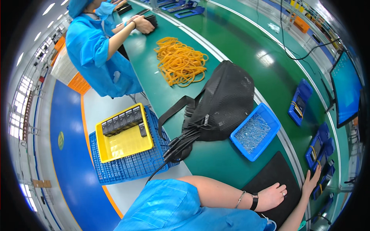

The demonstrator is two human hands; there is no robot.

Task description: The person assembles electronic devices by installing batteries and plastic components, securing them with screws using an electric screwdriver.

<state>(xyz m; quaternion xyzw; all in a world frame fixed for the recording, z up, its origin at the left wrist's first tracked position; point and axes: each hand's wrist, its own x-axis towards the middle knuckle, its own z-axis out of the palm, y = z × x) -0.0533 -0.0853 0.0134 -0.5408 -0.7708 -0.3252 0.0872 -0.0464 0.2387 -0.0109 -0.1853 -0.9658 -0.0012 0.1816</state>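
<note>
My left hand (271, 197), with a ring, a bracelet and a dark watch band at its wrist, lies palm down on a black mat (275, 175). Its fingers are slightly bent and apart, with nothing seen in them. Beyond the mat's right edge my right hand (311, 181) reaches over the metal rail. Thumb and fingers stand apart there, the fingertips close to a blue fixture (317, 148) holding a dark part and a yellow band. Whether they touch it I cannot tell. Past the mat stands a blue bin (242, 145) of small silvery screws or pins.
A black bag (227, 100) with cables lies on the green bench beside a pile of yellow rubber bands (181, 61). At left, a yellow tray (125, 148) of black boxes sits on a blue crate (131, 171). A co-worker (100, 54) handles dark parts. A monitor (347, 90) stands right.
</note>
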